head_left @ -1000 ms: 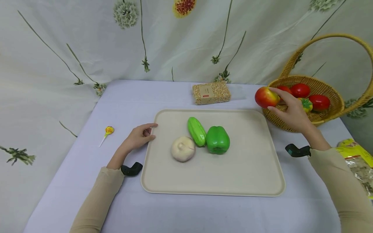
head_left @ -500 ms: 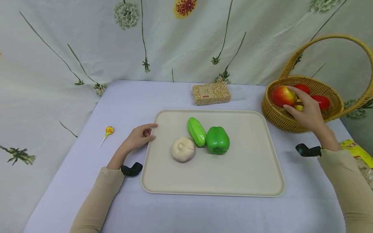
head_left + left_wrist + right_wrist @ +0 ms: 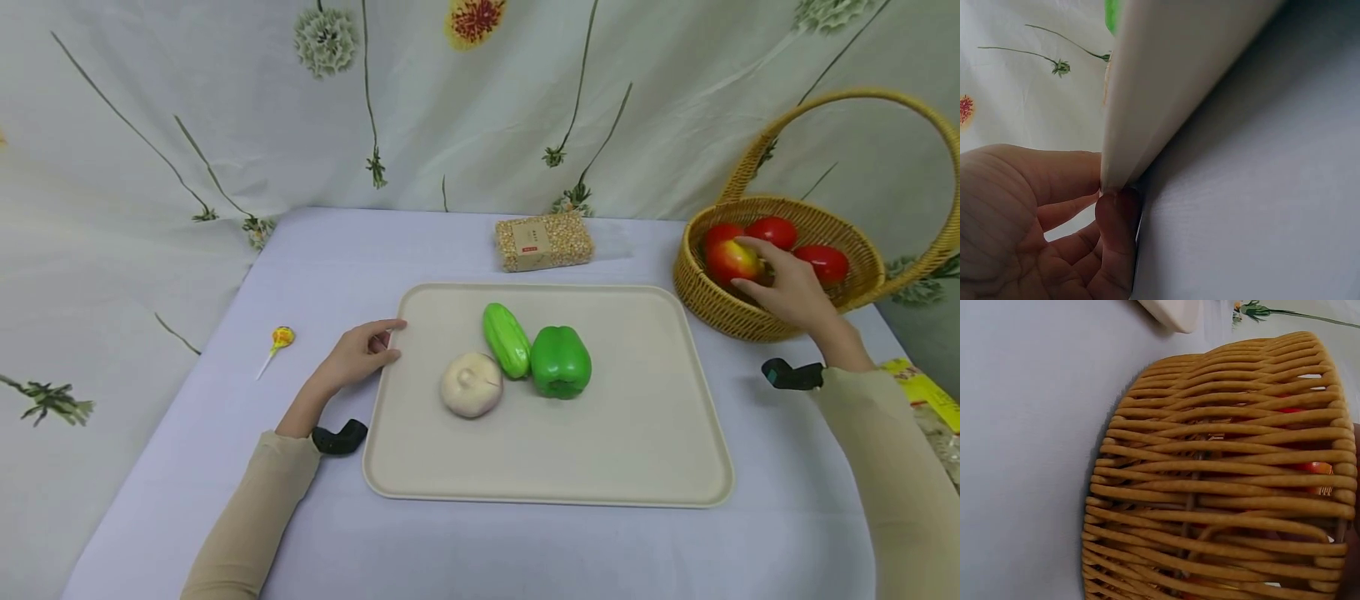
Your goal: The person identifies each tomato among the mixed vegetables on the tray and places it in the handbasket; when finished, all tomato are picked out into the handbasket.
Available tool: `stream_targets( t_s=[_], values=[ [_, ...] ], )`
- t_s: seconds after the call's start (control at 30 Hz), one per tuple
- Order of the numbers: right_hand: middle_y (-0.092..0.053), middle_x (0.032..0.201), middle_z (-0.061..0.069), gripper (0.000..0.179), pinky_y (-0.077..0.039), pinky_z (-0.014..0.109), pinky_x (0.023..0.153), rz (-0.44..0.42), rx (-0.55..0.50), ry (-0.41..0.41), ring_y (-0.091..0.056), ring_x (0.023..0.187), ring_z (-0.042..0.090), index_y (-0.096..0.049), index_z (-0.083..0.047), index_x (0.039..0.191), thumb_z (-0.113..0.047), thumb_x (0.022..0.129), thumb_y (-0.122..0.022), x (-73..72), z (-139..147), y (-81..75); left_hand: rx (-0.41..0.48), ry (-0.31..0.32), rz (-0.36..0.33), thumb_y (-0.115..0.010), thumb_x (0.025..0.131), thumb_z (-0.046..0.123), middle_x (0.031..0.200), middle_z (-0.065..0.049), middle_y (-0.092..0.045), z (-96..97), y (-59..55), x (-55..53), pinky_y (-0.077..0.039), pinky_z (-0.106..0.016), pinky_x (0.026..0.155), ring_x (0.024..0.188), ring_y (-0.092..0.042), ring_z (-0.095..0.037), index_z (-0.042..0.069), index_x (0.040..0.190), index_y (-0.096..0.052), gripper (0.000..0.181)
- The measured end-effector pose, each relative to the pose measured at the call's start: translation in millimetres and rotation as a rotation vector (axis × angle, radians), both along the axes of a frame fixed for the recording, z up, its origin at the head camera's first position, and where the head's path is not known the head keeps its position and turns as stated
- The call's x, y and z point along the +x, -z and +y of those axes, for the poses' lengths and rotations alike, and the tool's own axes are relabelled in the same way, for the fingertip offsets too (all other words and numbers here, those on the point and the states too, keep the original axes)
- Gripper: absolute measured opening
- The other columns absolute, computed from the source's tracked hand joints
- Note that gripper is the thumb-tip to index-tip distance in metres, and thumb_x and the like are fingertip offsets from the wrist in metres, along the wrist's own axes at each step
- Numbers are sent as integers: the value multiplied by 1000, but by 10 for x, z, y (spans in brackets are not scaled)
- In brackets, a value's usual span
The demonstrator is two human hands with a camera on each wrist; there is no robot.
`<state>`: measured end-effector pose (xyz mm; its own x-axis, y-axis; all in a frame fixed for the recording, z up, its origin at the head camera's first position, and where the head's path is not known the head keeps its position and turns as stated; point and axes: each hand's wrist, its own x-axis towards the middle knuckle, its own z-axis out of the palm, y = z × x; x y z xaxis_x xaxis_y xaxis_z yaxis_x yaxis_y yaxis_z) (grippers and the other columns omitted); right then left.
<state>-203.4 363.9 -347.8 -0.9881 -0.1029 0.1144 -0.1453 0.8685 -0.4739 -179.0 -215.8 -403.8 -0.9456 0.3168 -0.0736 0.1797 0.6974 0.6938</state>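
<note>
My left hand (image 3: 363, 350) grips the left rim of a beige tray (image 3: 622, 450), thumb and fingers on either side of it in the left wrist view. On the tray lie a green cucumber (image 3: 506, 340), a green bell pepper (image 3: 561, 361) and a white garlic bulb (image 3: 471, 385). At the right, inside a wicker basket (image 3: 705, 304), my right hand (image 3: 795, 287) holds a red-and-yellow apple (image 3: 731, 262) between fingers and thumb. Red tomatoes (image 3: 772, 232) lie around it. The right wrist view shows mostly the basket's woven side (image 3: 1229, 469), which hides the fingers.
A bag of yellow kernels (image 3: 546, 240) lies behind the tray. Left of the tray is a lollipop (image 3: 281, 340). A yellow package (image 3: 926, 392) sits at the right edge, partly behind the right sleeve. The basket's tall handle (image 3: 862, 93) arches overhead.
My right hand has carried the apple rightward from the basket's left rim and lowered it into the basket among the tomatoes. The left hand and tray have stayed still.
</note>
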Motion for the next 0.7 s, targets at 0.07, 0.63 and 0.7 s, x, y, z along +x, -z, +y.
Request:
stream_targets(
  t_s=[0.07,0.63,0.7],
  values=[
    [-38,137,33,59,-30,68,97,-15,24,-14,-38,116,48,-33,-6,143,-20,91,-59,-27,3,-6,-1,-1,-1,-61,88,9,95,-17,-57,-3,0,2,-41,-22,63,76,-50,-15,-1,130,-52,45],
    [-34,136,36,55,-20,68,103,-101,156,-17,-23,125,52,-40,1,138,-22,92,-58,-115,63,23,6,10,8,-61,88,9,93,-16,-55,3,-3,3,-40,-22,63,75,-50,-15,-1,130,-52,44],
    [-33,137,36,56,-20,68,104,-122,149,-12,-22,126,52,-38,0,140,-22,92,-58,-105,67,13,3,7,6,-61,88,9,94,-16,-55,4,6,0,-40,-23,64,75,-50,-15,-1,130,-52,44]
  ],
)
